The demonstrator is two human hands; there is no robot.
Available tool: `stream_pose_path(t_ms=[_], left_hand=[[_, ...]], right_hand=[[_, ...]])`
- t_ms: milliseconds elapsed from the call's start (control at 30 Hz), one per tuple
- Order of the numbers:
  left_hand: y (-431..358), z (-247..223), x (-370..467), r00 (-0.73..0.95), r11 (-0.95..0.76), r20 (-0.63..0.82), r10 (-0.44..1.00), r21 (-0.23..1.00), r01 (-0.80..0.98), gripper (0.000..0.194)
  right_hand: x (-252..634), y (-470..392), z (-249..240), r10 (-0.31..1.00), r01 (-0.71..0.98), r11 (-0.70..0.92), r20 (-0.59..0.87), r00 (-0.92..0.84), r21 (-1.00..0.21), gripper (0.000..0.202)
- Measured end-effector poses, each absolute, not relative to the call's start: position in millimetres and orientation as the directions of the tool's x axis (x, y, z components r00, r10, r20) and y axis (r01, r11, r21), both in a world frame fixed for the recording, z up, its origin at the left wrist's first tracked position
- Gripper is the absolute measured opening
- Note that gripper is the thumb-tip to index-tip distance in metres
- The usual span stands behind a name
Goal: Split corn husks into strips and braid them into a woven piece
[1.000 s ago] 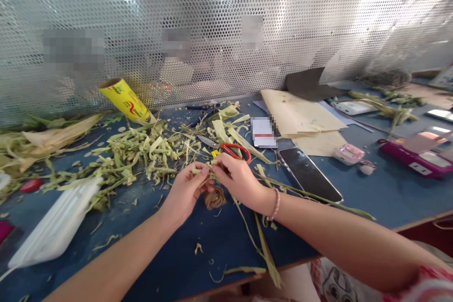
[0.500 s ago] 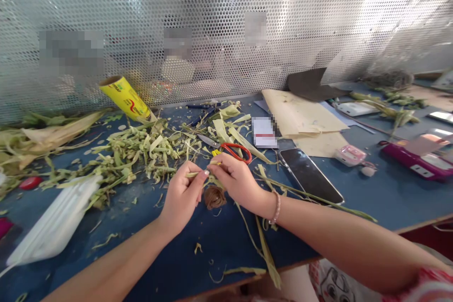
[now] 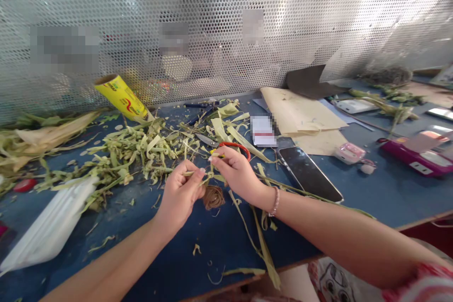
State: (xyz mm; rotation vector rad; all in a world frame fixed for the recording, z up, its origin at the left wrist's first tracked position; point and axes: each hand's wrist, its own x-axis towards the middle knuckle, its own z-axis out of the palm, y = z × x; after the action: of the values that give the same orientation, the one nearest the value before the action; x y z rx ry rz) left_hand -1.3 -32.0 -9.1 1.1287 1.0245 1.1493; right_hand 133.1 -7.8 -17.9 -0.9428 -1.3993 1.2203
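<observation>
My left hand (image 3: 184, 193) is closed in a pinch on a pale green strip of plant leaf (image 3: 208, 177), whose short end shows past the thumb. Close beside it, my right hand (image 3: 235, 174) also pinches the leaf strip, thumb against fingers. Just below the fingertips lies a coiled brown cord (image 3: 213, 197). Behind my right hand rest scissors (image 3: 233, 146) with red handles, their blades pointing left, partly hidden by the hand. Long leaf strips (image 3: 267, 259) trail over the table below my right wrist.
A heap of green leaf pieces (image 3: 141, 146) and a tilted yellow tube (image 3: 122, 96) are at the left, near a white packet (image 3: 53, 226). To the right lie a phone (image 3: 311, 174), beige sheets (image 3: 300, 113) and a purple power strip (image 3: 417, 155). A perforated metal panel (image 3: 219, 9) stands behind.
My hands have moved slightly apart at the fingertips, and more of the leaf strip shows between them. The whole view has shifted slightly.
</observation>
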Motion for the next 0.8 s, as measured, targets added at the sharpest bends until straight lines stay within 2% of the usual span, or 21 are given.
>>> stream_pose_path(t_ms=[100,267,433,600,700,800], left_hand=[[-29.6,-6.9,0.7,0.101,0.077,-0.057,0.993,0.974,-0.212,0.03],[-29.5,-4.1,-0.8,0.087,0.066,-0.048,0.995,0.973,-0.22,0.03],[-29.3,-4.3,-1.2,0.135,0.068,-0.043,0.99,0.98,-0.186,0.029],[-26.7,-4.5,0.5,0.189,0.16,-0.114,0.975,0.954,-0.255,0.029],[-26.8,-7.8,-0.2,0.267,0.178,-0.125,0.956,0.967,-0.184,0.034],[-27.9,-12.4,-2.4,0.273,0.099,-0.073,0.959,0.992,-0.084,0.029]], right_hand=[[133.9,-8.5,-17.5,0.959,-0.055,0.203,0.21,-0.191,-0.978,0.015],[133.8,-9.1,-16.5,0.95,-0.07,0.238,0.247,-0.188,-0.969,0.015],[135.2,-8.3,-17.7,0.948,-0.062,0.248,0.255,-0.19,-0.967,0.015],[138.4,-9.7,-19.7,0.962,-0.031,0.225,0.227,-0.151,-0.974,0.016],[139.0,-11.4,-19.7,0.959,-0.003,0.251,0.249,-0.133,-0.968,0.016],[138.5,-13.1,-18.4,0.944,0.036,0.316,0.311,-0.112,-0.948,0.015]])
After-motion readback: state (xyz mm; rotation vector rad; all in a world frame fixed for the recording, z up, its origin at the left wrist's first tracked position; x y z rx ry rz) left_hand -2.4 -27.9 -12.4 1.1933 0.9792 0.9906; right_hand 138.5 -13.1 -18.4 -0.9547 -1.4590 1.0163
